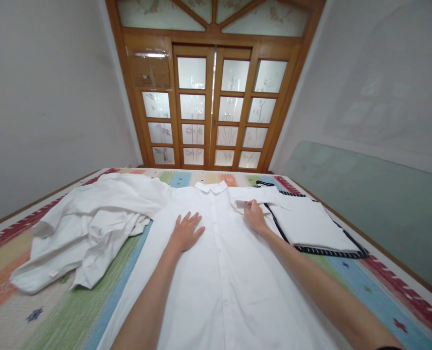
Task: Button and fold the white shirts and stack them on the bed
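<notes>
A white button-up shirt (230, 272) lies front side up, its collar (210, 187) at the far end and its button strip running down the middle. My left hand (187, 232) rests flat on the chest of the shirt, left of the buttons, fingers spread. On the other side, my right hand (254, 216) pinches the cuff end of a shirt sleeve (258, 195), which is folded in across the upper chest. The right thumb and fingers are closed on the cloth.
Rumpled white clothing (95, 223) lies at the left. A folded white cloth with black trim (314, 226) sits at the right. Beneath everything is a striped, multicoloured bed cover (66, 311). A pale green headboard-like panel (369, 199) stands along the right wall; wooden glass doors (210, 107) are behind.
</notes>
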Tool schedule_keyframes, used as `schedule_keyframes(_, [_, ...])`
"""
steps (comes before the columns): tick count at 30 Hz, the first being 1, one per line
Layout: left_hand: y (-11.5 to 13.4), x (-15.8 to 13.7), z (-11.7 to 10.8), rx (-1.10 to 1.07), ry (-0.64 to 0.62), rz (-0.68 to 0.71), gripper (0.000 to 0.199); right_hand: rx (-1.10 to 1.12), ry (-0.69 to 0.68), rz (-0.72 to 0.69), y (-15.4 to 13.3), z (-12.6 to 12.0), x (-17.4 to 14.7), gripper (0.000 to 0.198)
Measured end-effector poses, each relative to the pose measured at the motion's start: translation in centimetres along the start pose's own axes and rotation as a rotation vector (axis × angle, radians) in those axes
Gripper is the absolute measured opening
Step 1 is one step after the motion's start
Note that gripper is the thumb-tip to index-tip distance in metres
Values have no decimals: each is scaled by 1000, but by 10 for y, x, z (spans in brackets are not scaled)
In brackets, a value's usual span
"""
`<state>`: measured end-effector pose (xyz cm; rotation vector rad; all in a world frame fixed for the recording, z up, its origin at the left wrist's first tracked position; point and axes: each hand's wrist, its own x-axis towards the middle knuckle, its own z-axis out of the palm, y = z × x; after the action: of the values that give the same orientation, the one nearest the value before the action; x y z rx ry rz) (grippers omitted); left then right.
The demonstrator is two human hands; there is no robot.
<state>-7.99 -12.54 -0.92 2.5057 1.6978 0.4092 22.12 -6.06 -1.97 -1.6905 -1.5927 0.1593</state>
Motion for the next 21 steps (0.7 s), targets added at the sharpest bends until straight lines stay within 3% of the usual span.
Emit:
schedule_keyframes(3, [0,0,1,-6,15,-1,51,31,45,81,-1,2,6,19])
schedule_keyframes(6, [-1,1,2,-17,30,0,50,349,81,199,-3,5,17,7])
schedule_keyframes(10, [-2,1,3,-27,53,12,49,638,85,320,-10,15,39,12])
schedule_keyframes(15, [-1,0,1,-24,35,-3,50,638,235,282,-18,32,54,20])
schedule_keyframes(18, [1,-2,-1,-20,29,-13,51,489,207,190,-22,41,57,23])
schedule_keyframes(21, [2,-2,-1,-28,25,-22,52,291,104,-2,-31,51,61,33])
